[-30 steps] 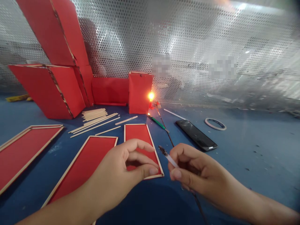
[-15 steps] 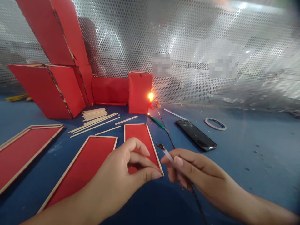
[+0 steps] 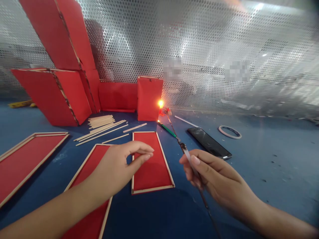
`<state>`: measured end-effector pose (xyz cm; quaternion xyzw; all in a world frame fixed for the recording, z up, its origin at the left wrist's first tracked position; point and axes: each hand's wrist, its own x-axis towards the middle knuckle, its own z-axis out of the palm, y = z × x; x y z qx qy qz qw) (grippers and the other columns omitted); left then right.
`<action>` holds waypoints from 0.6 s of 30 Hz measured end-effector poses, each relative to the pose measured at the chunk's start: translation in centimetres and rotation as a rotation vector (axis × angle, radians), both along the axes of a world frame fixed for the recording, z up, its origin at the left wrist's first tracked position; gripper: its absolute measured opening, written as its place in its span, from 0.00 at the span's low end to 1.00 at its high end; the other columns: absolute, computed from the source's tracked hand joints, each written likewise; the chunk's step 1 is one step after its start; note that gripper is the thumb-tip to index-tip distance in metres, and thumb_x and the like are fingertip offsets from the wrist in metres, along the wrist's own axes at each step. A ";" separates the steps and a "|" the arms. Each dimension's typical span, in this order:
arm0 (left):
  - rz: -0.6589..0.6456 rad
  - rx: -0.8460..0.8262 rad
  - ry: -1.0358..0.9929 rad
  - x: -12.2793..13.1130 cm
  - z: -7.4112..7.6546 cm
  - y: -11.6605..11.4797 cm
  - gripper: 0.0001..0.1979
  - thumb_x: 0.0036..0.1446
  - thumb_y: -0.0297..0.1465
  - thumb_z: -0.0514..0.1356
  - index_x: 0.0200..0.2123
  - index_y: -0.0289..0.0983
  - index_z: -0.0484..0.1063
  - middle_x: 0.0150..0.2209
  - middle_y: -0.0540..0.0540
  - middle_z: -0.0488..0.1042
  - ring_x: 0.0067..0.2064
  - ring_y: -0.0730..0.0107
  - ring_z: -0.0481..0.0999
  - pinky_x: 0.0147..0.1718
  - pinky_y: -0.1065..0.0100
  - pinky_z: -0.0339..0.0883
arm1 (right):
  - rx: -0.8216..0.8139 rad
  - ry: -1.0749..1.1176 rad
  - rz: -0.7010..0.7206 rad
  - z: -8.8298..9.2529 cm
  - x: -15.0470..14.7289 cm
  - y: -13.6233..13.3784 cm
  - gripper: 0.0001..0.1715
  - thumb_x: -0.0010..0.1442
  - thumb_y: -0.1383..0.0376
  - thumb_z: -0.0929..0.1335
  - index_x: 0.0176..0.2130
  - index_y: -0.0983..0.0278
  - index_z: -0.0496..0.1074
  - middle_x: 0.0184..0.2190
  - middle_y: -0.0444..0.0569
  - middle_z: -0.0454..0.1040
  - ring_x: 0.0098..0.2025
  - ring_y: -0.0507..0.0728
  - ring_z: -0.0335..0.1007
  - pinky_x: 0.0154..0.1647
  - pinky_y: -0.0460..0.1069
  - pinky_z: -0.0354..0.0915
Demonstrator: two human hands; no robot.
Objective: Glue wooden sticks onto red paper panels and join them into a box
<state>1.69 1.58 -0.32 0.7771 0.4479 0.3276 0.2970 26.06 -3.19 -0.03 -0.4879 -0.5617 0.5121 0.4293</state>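
Observation:
My right hand (image 3: 211, 172) grips a whitish translucent stick, which looks like a hot glue stick (image 3: 187, 154), between thumb and fingers. Its upper end is dark and charred, pointing away from me. My left hand (image 3: 122, 162) hovers over a small red panel (image 3: 157, 166), thumb and fingertips drawn together with nothing visible between them. Thin wooden sticks edge this panel, with dark marks at its near corners. Partly under my left forearm lies a longer red panel (image 3: 86, 215) with the same kind of edging.
A small flame (image 3: 160, 103) burns beside an upright red box (image 3: 150, 99). Near it lie a green-handled craft knife (image 3: 168, 130), a phone (image 3: 209, 142) and a tape roll (image 3: 229, 132). Loose wooden sticks (image 3: 102, 127) and tall red boxes (image 3: 72, 96) stand left, before a perforated metal screen (image 3: 211, 46).
My left hand has let go of the small panel's near right corner and moved left and up. My right hand has shifted slightly right and up with the glue stick.

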 end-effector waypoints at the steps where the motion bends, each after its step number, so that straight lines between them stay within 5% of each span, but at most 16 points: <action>1: 0.006 0.032 0.056 -0.1 0.0 0.3 0.09 0.65 0.39 0.58 0.40 0.45 0.78 0.44 0.51 0.84 0.48 0.60 0.81 0.47 0.61 0.71 | -0.004 0.004 -0.001 0.0 0.0 0.0 0.25 0.59 0.43 0.70 0.36 0.62 0.75 0.24 0.44 0.69 0.23 0.50 0.60 0.22 0.46 0.56; 12: 0.049 0.124 0.255 -1.5 1.5 1.0 0.07 0.61 0.37 0.63 0.33 0.45 0.80 0.34 0.53 0.82 0.35 0.64 0.78 0.35 0.66 0.66 | -0.016 0.019 -0.011 0.1 0.0 0.1 0.25 0.59 0.43 0.71 0.36 0.62 0.76 0.24 0.44 0.69 0.24 0.50 0.60 0.24 0.46 0.56; 18: 0.016 0.211 0.341 -2.4 0.8 2.1 0.12 0.65 0.40 0.59 0.33 0.45 0.80 0.35 0.52 0.82 0.37 0.62 0.80 0.36 0.65 0.67 | -0.009 0.037 -0.006 0.0 0.1 0.2 0.27 0.58 0.42 0.72 0.35 0.63 0.77 0.24 0.44 0.70 0.24 0.49 0.60 0.24 0.46 0.56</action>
